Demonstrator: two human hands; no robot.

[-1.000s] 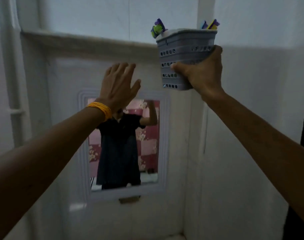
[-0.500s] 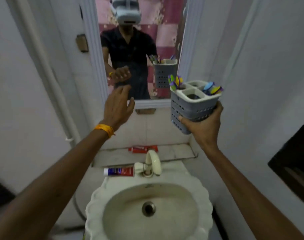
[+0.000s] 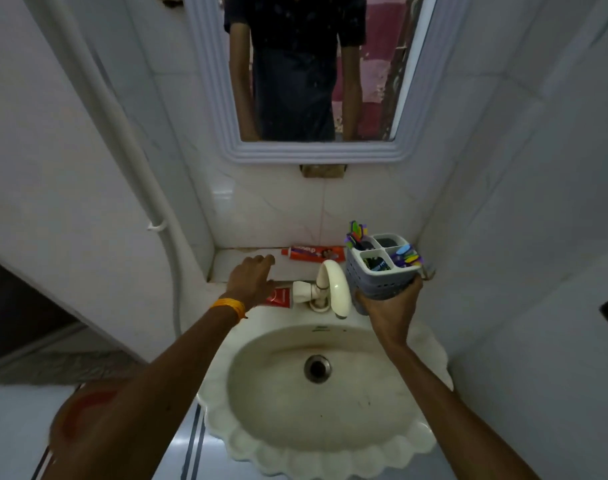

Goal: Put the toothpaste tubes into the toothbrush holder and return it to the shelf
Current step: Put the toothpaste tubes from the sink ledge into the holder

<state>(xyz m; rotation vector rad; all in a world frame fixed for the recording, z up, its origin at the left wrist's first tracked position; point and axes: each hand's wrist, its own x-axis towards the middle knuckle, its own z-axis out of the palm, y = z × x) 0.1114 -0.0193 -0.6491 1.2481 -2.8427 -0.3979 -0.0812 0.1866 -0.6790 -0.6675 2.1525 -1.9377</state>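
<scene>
We held holder (image 3: 382, 268) in right hand (image 3: 390, 304), fingers wrapped tight round its lower wall, upright, above sink (image 3: 430, 348) rim, right of tap (image 3: 333, 287). Brushes filled three of its four cells; far right cell looked empty. Our left hand (image 3: 248, 282) reached palm down, fingers loosely apart, gripping nothing, over near tube (image 3: 278, 297), which lay behind basin, cap toward tap. Far tube (image 3: 313, 252) lay on ledge (image 3: 226, 265) against wall, below mirror (image 3: 316, 152). Orange band (image 3: 229, 305) on left wrist.
</scene>
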